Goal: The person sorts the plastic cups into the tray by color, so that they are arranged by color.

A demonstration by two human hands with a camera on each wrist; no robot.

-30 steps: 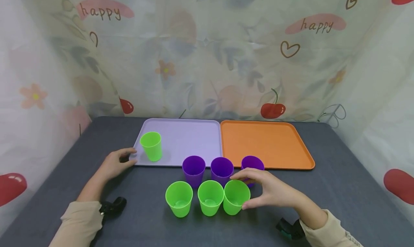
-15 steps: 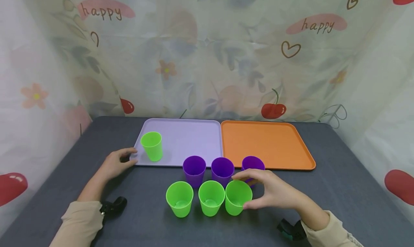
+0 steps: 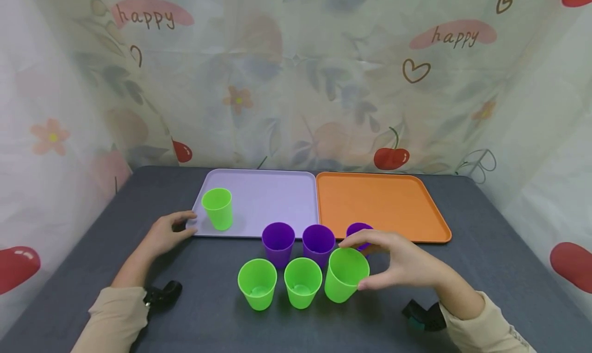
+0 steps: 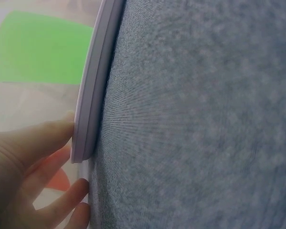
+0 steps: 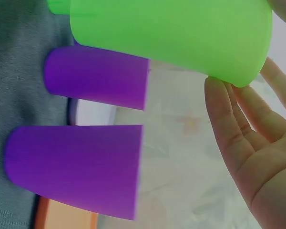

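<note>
A green cup (image 3: 341, 286) is held near its rim by my right hand (image 3: 407, 263), thumb in front and fingers behind. It is tilted and slightly off the table; the right wrist view shows fingertips (image 5: 219, 90) against its side. Two green cups (image 3: 257, 291) (image 3: 301, 291) stand to its left. Behind them are purple cups (image 3: 278, 247) (image 3: 318, 244), plus a third purple cup (image 3: 355, 228) partly hidden by my right hand. My left hand (image 3: 164, 236) touches the near left corner of the lilac tray (image 3: 273, 199) with loosely spread fingers. Another green cup (image 3: 219, 213) stands on that tray.
An orange tray (image 3: 384, 204) lies against the lilac tray's right side. The dark grey table (image 3: 208, 301) is bounded at the back and sides by a patterned curtain (image 3: 296, 86). A black strap device sits at each wrist.
My right hand has raised the rightmost green cup a little, moved it slightly right and back, and tilted it. My left hand stays at the lilac tray's corner.
</note>
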